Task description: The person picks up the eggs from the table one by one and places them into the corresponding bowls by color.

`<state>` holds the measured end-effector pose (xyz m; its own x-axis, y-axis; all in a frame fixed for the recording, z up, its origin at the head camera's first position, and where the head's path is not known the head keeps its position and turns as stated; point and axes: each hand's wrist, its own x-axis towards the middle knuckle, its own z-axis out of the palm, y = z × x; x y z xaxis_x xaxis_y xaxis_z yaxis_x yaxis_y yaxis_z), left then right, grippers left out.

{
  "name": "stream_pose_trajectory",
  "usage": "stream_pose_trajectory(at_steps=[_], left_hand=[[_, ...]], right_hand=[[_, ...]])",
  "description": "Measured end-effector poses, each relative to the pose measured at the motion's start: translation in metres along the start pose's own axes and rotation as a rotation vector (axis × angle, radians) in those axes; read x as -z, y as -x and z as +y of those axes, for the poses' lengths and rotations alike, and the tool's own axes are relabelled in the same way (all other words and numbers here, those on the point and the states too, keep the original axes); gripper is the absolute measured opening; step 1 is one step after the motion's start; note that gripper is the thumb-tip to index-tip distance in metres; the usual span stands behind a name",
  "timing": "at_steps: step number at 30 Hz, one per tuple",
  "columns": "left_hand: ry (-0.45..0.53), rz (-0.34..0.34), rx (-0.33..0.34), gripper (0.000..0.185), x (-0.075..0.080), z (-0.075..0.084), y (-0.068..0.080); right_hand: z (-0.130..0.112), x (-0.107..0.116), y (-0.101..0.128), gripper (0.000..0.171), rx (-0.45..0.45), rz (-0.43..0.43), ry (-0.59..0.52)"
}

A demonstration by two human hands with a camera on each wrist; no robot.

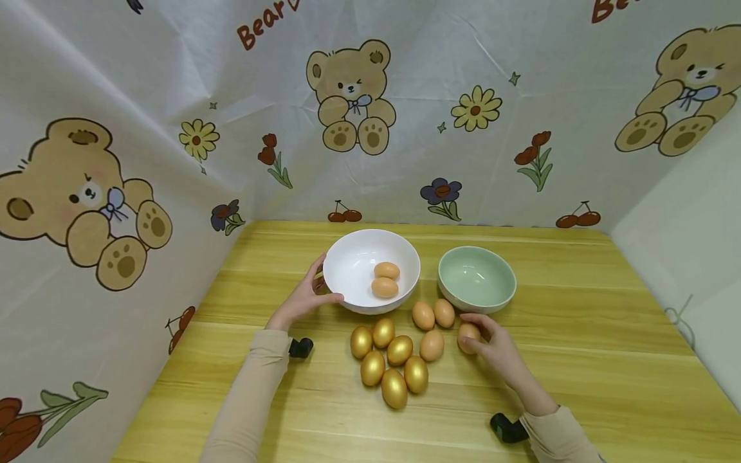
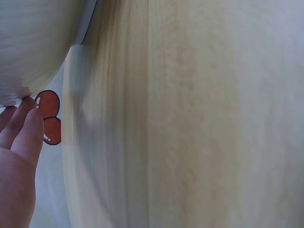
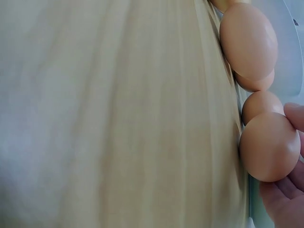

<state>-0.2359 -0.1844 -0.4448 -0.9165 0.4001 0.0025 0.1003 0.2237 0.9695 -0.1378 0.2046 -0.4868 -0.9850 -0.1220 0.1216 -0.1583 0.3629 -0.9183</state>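
Note:
A white bowl [image 1: 353, 257] with two brown eggs [image 1: 385, 279] in it stands on the wooden table [image 1: 579, 360]. My left hand [image 1: 320, 285] holds the bowl's left side, thumb at the near rim and fingers round the far side; in the left wrist view its fingers [image 2: 21, 137] touch the bowl's underside [image 2: 33, 42]. To the right stands a pale green bowl [image 1: 476, 278] with nothing in it. My right hand [image 1: 479, 339] grips a brown egg [image 1: 466, 334] on the table in front of that bowl; the right wrist view shows this egg [image 3: 268, 147] close up between fingers [image 3: 285, 199].
Three more brown eggs [image 1: 431, 321] lie between the bowls and my right hand. Several gold eggs [image 1: 389, 360] sit clustered in front of the white bowl. A cloth backdrop with bear prints [image 1: 350, 96] walls the table at the back and both sides.

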Motion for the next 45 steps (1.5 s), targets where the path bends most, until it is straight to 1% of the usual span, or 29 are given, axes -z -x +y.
stream_pose_trajectory(at_steps=[7, 13, 23, 30, 34, 40, 45], left_hand=[[0.009, 0.004, -0.001, 0.101, 0.001, 0.000, 0.000], [0.012, -0.001, 0.001, 0.101, 0.001, -0.001, 0.000], [0.014, 0.003, -0.001, 0.100, 0.001, -0.002, 0.001], [0.010, 0.001, 0.008, 0.099, 0.001, -0.002, 0.001], [0.008, 0.001, 0.004, 0.100, 0.001, -0.002, 0.000], [0.004, -0.001, -0.011, 0.100, 0.001, -0.004, 0.000], [0.008, 0.004, -0.004, 0.101, 0.001, -0.003, -0.001]], right_hand=[[0.001, -0.001, 0.001, 0.047, -0.058, 0.003, 0.035], [0.002, -0.003, 0.003, 0.052, -0.076, 0.000, 0.046], [0.004, -0.005, 0.003, 0.052, -0.044, -0.014, 0.057], [0.005, -0.007, 0.002, 0.052, -0.064, 0.007, 0.067], [0.004, -0.007, 0.002, 0.052, -0.062, 0.003, 0.070], [-0.002, -0.007, 0.001, 0.051, -0.045, -0.002, 0.055], [-0.008, -0.007, -0.001, 0.051, -0.034, -0.012, 0.017]])
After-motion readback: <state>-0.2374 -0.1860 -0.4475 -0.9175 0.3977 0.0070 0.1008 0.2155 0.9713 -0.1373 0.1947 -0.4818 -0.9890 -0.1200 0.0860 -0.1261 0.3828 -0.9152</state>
